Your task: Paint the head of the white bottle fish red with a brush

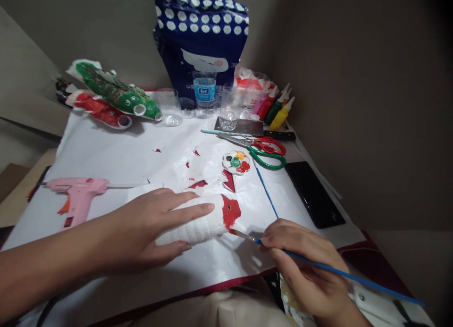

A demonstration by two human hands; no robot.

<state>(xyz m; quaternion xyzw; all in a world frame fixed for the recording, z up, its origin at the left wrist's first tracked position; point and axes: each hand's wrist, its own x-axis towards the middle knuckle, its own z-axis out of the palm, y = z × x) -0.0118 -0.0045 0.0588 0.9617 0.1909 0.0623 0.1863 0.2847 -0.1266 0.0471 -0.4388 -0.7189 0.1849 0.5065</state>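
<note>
My left hand lies over a white, ribbed fish craft, fingers along its top and thumb on its near side. Its right end is painted red around a small dark eye. Between the fingers and thumb of my right hand is a blue paintbrush. The red-stained bristles touch or nearly touch the lower edge of the painted end. Behind the fish stands a flower-shaped palette with red, green, orange and black paint. A second blue paintbrush leans from the palette towards my right hand.
A pink glue gun lies left. Finished-looking green and red fish sit behind it. Scissors, a knife, a phone, clear cups, paint bottles and a blue bag stand or lie further back and right.
</note>
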